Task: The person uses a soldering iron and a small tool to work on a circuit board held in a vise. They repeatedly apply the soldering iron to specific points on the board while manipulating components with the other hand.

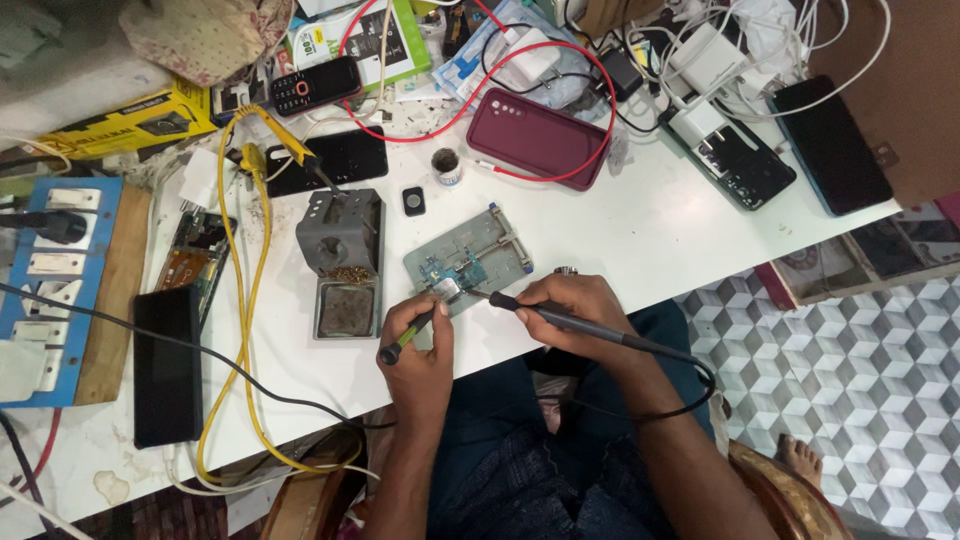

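A small circuit board (455, 272) is clamped in a grey metal holder (480, 240) on the white table. My left hand (420, 345) grips a thin green-handled tool (405, 340) whose tip rests at the board's near edge. My right hand (575, 305) holds a dark soldering iron (560, 318) like a pen, its tip pointing left at the same spot on the board. A black cable runs from the iron back over my right forearm.
A grey soldering stand (343, 255) with a sponge tray sits left of the holder. Yellow cable (245, 300), a blue socket board (50, 280), a maroon phone (540, 135), several other phones and white chargers crowd the back. The table edge (700, 275) drops to a patterned floor.
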